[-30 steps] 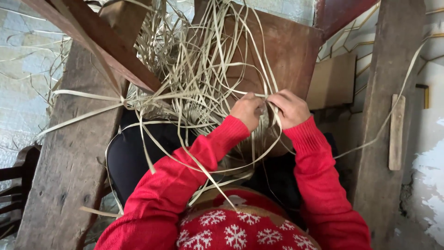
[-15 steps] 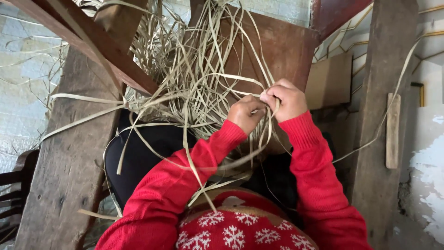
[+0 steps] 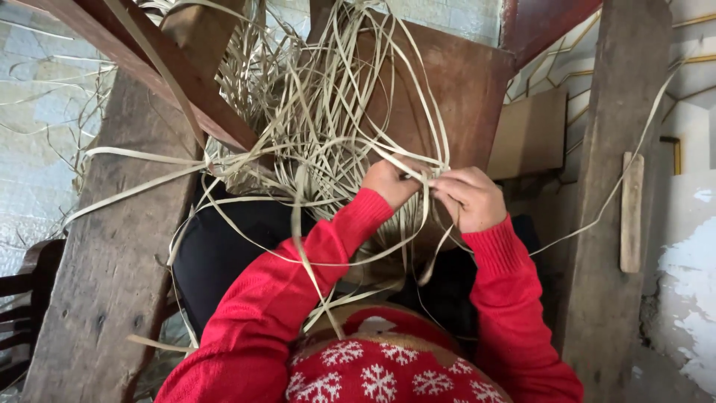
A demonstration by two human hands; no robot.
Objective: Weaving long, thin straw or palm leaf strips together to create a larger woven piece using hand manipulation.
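Wooden frame: Heavy, weathered timbers are seen on both sides, a thick plank (image 3: 112,283) at the left and an upright post (image 3: 619,149) at the right, with a reddish-brown beam (image 3: 171,82) slanting across the upper left. A brown board (image 3: 455,89) is set behind the work.

Strip bundle: A loose tangle of pale, flat weaving strips (image 3: 313,112) is spread over the middle of the frame, in front of the brown board. Single strips are looped outward to the left and downward over the lap.

Sleeves: Both arms are covered by red knitted sleeves (image 3: 298,283); a red garment with white snowflakes is seen at the bottom edge.

Dark cushion: A black padded surface (image 3: 224,246) is seen below the bundle, beside the left sleeve.

Wooden slat: A narrow pale slat (image 3: 631,213) is fixed on the right post.

Right hand: The right hand (image 3: 468,198) is held at the lower edge of the bundle, fingers curled and pinched on thin strips.

Left hand: The left hand (image 3: 391,181) is placed just beside the right hand, nearly touching it, closed around strips at the same spot; its fingertips are hidden behind them.

Worked strips: The strips (image 3: 429,186) gripped by both hands are drawn taut between the two hands and run up into the bundle.
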